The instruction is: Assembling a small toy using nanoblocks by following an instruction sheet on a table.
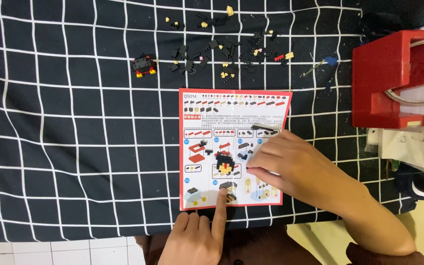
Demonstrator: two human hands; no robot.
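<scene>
Your left hand (197,238) sits at the bottom centre of the frame, its fingers curled in and only the index finger out, the tip pressing on a small black brick piece (228,188) that lies on the lower part of the instruction sheet (207,142). It grips nothing; it only pins the piece. Your right hand (298,169) comes in from the lower right and rests across the right side of the sheet, its fingertips (252,169) drawn together near the middle of the page; whether they pinch a tiny piece there you cannot tell from this view.

The sheet is thin paper with a red border, lying flat on the black cloth with white grid lines (74,147) that covers the counter. It looks light and floppy, likely to slide or crease, so hold it down flat or lift it by an edge. The brick pieces look hard, tiny and light, best taken by the sides between two fingertips.

Further up, a small red and black built part (144,66) stands alone at upper left of centre. A scatter of loose black, yellow and red bricks (226,51) spreads along the top. At the upper right sits a red plastic stand (391,86).
</scene>
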